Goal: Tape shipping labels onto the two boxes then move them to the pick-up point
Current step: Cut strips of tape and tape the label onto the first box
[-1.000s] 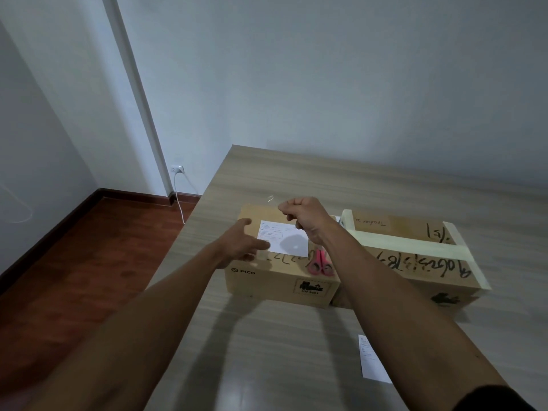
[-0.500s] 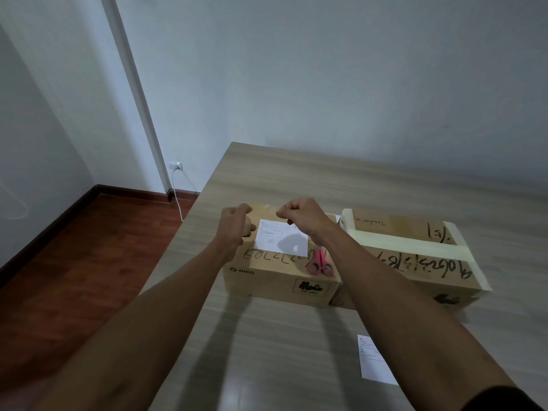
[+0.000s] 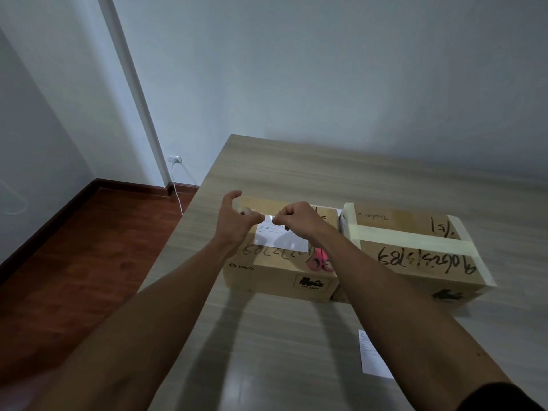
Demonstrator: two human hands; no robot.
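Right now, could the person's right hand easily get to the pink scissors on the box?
Probably yes. The pink scissors lie on the left box, just beside the right forearm, uncovered. But the right hand pinches something at the label and would need to let go first.

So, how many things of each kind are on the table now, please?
Cardboard boxes: 2, the left box and the right box
Paper labels: 2, one on the left box, one loose on the table
Pink scissors: 1
Tape roll: 1
Total: 6
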